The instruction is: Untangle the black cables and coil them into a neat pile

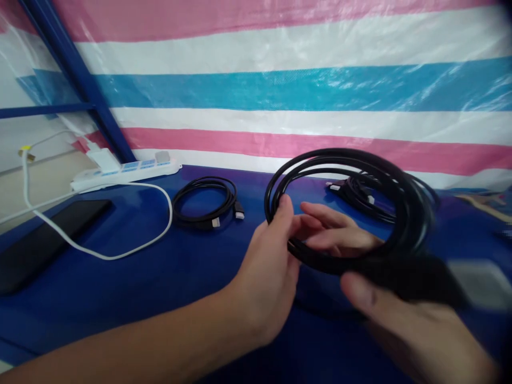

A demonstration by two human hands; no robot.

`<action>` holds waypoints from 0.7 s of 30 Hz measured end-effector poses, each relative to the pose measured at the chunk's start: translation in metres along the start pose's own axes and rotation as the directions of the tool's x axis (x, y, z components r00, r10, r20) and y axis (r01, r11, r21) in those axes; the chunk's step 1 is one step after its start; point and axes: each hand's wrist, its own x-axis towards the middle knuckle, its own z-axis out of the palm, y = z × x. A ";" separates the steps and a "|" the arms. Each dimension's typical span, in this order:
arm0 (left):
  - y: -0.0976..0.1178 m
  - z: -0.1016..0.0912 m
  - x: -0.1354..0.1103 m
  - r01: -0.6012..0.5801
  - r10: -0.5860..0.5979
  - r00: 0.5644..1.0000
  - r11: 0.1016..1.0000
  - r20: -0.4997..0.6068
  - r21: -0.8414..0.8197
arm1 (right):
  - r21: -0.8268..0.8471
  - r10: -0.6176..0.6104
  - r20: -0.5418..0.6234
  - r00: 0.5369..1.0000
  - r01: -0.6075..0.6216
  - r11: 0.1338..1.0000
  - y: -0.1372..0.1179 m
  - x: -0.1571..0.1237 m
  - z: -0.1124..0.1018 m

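A thick black cable, wound in several loops, is held up above the blue table. My left hand grips the left side of the coil, its thumb pressed over the loops. My right hand has its thumb below the lower right of the loops and its fingers reaching through the ring, around the cable. By the right thumb the cable ends in a black plug with a pale, blurred tip. Where the right fingers meet the cable is partly hidden.
A coiled black cable with two plugs lies left of centre on the blue table. Another coil lies behind the held one. At left are a white power strip, a white cord and a flat black object.
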 end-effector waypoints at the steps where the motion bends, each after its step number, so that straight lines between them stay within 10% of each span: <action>1: -0.003 -0.001 0.000 -0.021 0.020 1.000 0.999 0.011 0.024 | 0.063 0.033 -0.037 0.999 -0.031 0.998 -0.002 0.002 -0.001; 9: 0.011 -0.012 0.001 -0.120 0.049 0.959 0.963 0.281 0.240 | 0.407 0.241 -0.016 0.970 -0.214 0.888 -0.019 0.017 -0.029; 13: 0.022 -0.015 0.001 -0.040 -0.044 0.941 0.970 0.336 0.238 | 0.310 0.394 0.028 0.919 -0.383 0.870 -0.017 0.020 -0.036; 18: 0.025 -0.015 -0.004 0.232 -0.367 0.790 0.920 0.490 0.316 | 0.135 0.527 0.178 0.831 -0.551 0.823 -0.018 0.016 -0.033; 21: 0.024 -0.015 -0.005 0.252 -0.398 0.783 0.906 0.478 0.341 | 0.127 0.504 0.113 0.856 -0.516 0.847 -0.021 0.014 -0.027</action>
